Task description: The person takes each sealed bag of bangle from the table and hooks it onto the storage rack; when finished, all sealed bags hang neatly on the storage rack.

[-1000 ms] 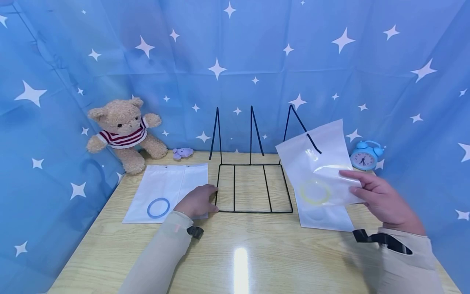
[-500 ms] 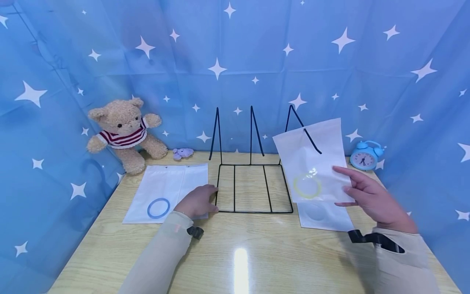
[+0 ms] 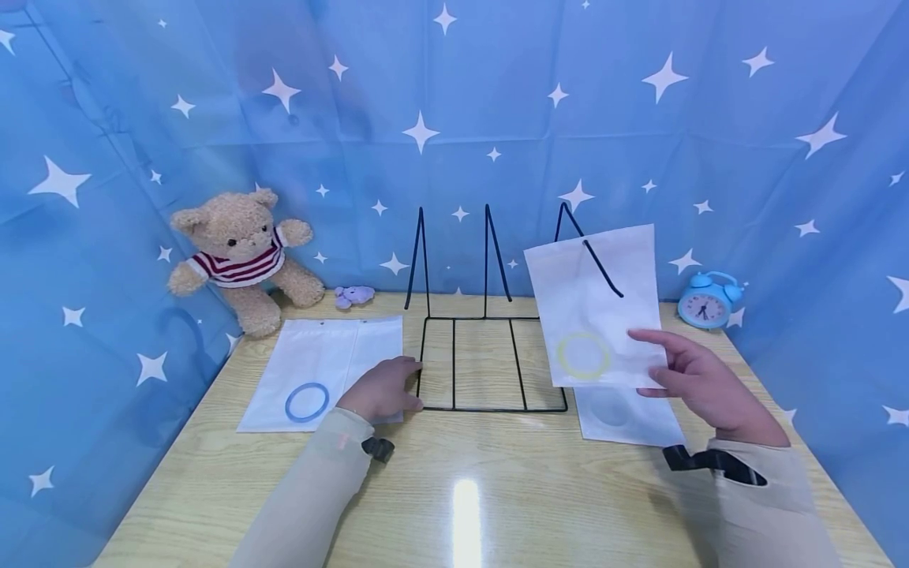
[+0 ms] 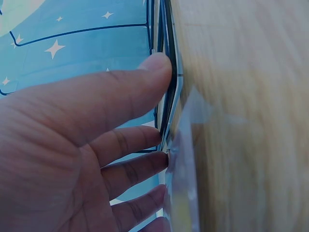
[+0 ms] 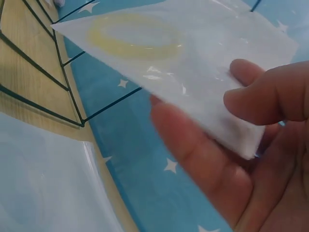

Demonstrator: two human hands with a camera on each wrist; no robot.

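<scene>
A white plastic bag (image 3: 589, 304) with a yellow ring (image 3: 582, 356) showing on it is held by my right hand (image 3: 699, 383), which pinches its lower right edge between thumb and fingers. The front arm of the right-hand hook on the black wire rack (image 3: 510, 363) crosses in front of this bag, coming out near its top edge. My left hand (image 3: 383, 386) touches the left side of the rack's base with thumb and fingertips. In the left wrist view, the thumb (image 4: 145, 79) lies against the dark wire and the fingers are fairly straight.
A second white bag (image 3: 316, 355) with a blue ring lies left of the rack, and another bag (image 3: 628, 418) lies beneath the held one. Behind stand a teddy bear (image 3: 237, 252), a small purple toy (image 3: 353, 297) and a blue alarm clock (image 3: 706, 300). A starred curtain surrounds the table.
My right hand has moved left with the yellow-ringed bag, and the bag's top has slid inward along the hook. It hangs straighter now. My left hand stays at the rack.
</scene>
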